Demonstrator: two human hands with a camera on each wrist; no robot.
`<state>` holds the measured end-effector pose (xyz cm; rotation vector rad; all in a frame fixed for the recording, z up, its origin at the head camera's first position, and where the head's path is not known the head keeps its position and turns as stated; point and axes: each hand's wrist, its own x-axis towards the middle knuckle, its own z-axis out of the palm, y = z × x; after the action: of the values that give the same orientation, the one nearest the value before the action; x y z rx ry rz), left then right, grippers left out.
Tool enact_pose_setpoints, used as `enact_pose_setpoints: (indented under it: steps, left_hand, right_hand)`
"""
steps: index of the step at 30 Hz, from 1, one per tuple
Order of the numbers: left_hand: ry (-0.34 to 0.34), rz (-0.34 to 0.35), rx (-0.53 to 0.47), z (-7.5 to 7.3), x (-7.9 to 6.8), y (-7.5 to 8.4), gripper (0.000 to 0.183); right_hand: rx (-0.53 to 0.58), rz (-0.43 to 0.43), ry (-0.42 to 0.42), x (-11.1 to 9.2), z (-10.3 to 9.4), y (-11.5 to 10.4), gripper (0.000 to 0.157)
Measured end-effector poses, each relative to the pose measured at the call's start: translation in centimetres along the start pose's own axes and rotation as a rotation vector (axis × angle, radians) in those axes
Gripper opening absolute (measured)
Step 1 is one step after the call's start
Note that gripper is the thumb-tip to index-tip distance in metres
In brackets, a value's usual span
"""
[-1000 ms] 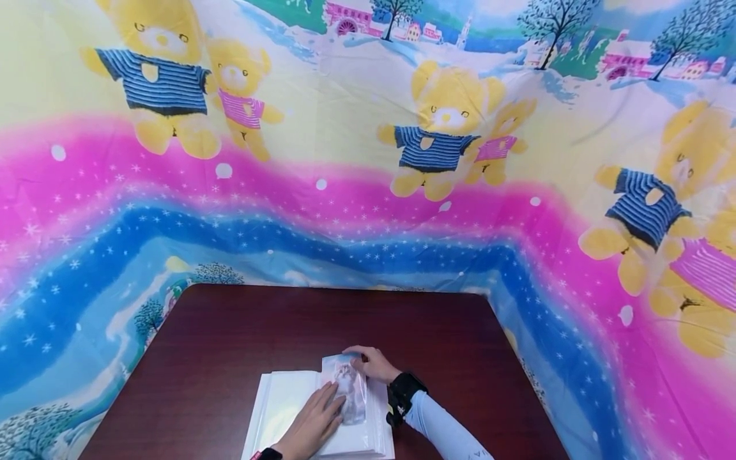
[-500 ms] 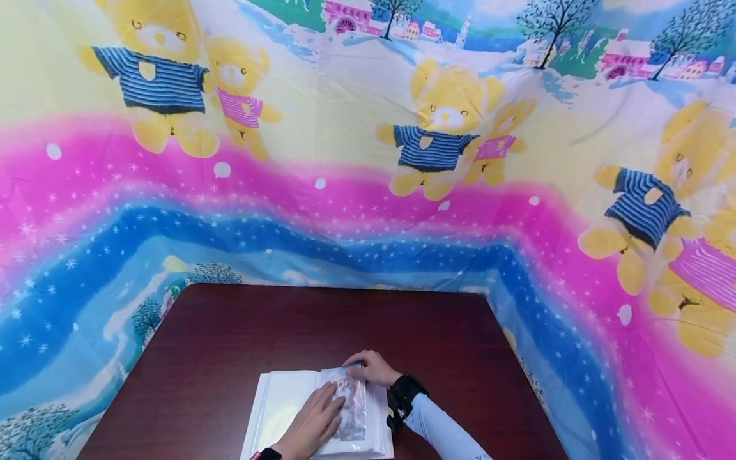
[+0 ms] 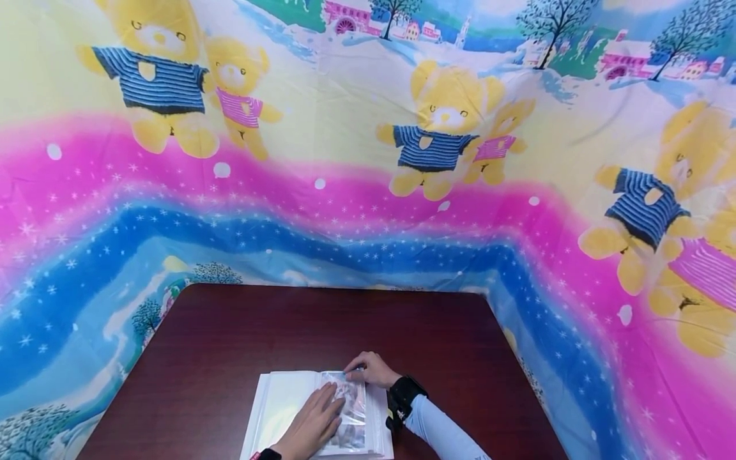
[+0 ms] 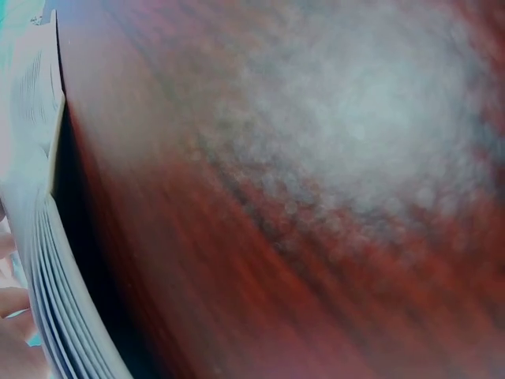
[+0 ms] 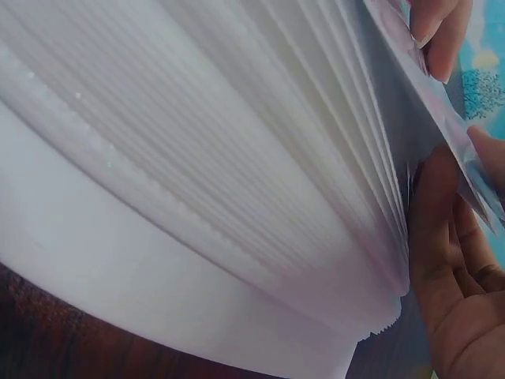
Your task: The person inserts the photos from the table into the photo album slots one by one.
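Observation:
An open photo album point(image 3: 290, 396) with white pages lies near the front of the table. A photo point(image 3: 352, 409) in pale grey and pink tones sits in the clear sleeve of its right page, with glare on the plastic. My left hand point(image 3: 310, 418) rests flat across that page, fingers straight over the sleeve. At the page's top edge my right hand point(image 3: 372, 370) pinches the photo at its upper right corner. In the right wrist view, the right hand point(image 5: 465, 268) has its fingers on both sides of the lifted page point(image 5: 434, 103), and left fingertips point(image 5: 438, 35) touch it farther along.
The dark red-brown table point(image 3: 322, 326) extends behind and beside the album. A cloth printed with teddy bears point(image 3: 445, 128) hangs around its far and side edges. In the left wrist view, the album's stacked page edges point(image 4: 67, 300) stand above the tabletop.
The photo has slid down toward the person into the sleeve, from sticking out above the page to about level with its top. The right hand has lowered slightly; the left hand has stayed put.

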<state>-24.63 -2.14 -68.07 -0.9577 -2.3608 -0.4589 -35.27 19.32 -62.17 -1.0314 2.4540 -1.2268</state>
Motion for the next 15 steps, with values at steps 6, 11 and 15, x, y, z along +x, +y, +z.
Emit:
enact_pose_setpoints:
  steps: [6, 11, 15]
  left_hand:
    - [-0.002, -0.016, 0.025, -0.6, 0.0, -0.4, 0.033]
    - [0.072, -0.023, 0.041, -1.7, -0.8, -1.5, 0.031]
    - [0.131, -0.083, 0.069, -2.5, -2.4, -2.9, 0.029]
  right_hand:
    - [-0.051, 0.055, -0.007, -0.3, 0.2, 0.4, 0.027]
    - [-0.128, 0.042, 0.017, -2.0, 0.6, 1.2, 0.033]
    - [-0.132, 0.079, 0.000, -3.6, 0.5, 1.7, 0.034]
